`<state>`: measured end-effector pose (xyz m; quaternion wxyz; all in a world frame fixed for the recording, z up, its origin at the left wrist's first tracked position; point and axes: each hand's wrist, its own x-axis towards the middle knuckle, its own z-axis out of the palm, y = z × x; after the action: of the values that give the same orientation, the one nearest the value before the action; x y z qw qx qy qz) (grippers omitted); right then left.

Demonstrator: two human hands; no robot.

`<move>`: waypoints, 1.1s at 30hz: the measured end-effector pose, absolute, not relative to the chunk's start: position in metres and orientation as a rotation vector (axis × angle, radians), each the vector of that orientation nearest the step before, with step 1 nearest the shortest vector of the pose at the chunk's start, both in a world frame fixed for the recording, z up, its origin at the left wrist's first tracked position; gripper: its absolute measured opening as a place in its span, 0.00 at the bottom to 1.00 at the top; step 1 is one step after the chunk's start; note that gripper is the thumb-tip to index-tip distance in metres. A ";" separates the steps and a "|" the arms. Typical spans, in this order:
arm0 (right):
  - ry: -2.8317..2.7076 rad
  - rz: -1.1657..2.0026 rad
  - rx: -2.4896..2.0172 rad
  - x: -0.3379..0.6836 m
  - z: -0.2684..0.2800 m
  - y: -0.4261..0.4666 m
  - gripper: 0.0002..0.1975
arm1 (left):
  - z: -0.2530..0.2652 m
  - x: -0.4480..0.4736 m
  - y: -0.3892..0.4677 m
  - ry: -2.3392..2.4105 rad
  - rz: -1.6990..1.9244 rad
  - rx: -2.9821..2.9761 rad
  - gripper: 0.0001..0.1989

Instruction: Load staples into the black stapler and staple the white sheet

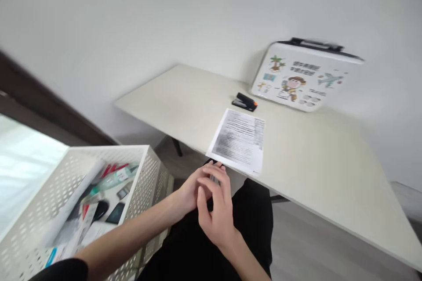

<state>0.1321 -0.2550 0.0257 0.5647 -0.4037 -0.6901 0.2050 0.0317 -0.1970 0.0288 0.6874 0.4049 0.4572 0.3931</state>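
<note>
My left hand [191,191] is held above my lap just short of the table's front edge, its fingers curled and partly hidden behind my right hand [217,210]. A small greyish patch shows between the two hands; I cannot make out what it is. Spread and lightly bent, the fingers of my right hand reach over the left fingers. Just beyond them a printed sheet of paper [239,142] lies at the table edge. Behind the sheet rests a black stapler [244,102] with an orange spot at one end.
A white case [305,77] with cartoon stickers and a dark handle leans against the wall at the back of the pale table [316,162]. To my left stands a white perforated basket [136,182] containing a bottle [114,178], a white roll and other small items.
</note>
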 end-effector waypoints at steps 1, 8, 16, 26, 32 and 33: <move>-1.715 0.505 -0.892 0.129 0.022 -0.265 0.23 | 0.033 0.014 -0.201 1.019 0.883 0.843 0.15; -1.858 0.917 -0.912 0.107 -0.034 -0.312 0.16 | 0.045 -0.162 -0.227 1.107 1.322 0.456 0.12; -1.751 1.363 -1.158 0.061 -0.090 -0.336 0.10 | -0.071 -0.267 -0.261 1.461 1.395 0.183 0.07; -1.742 1.500 -1.292 0.049 -0.094 -0.321 0.10 | -0.129 -0.295 -0.278 1.814 1.117 0.506 0.11; -1.777 1.513 -1.290 0.043 -0.093 -0.307 0.11 | -0.154 -0.328 -0.292 2.245 0.714 0.905 0.13; -1.793 1.523 -1.271 0.042 -0.093 -0.307 0.11 | -0.159 -0.327 -0.292 2.272 0.637 0.947 0.14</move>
<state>0.0422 -0.3065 -0.0929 0.2317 -0.4625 -0.6523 0.5540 -0.3271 -0.2918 -0.1593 0.2949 0.3558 0.8539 0.2395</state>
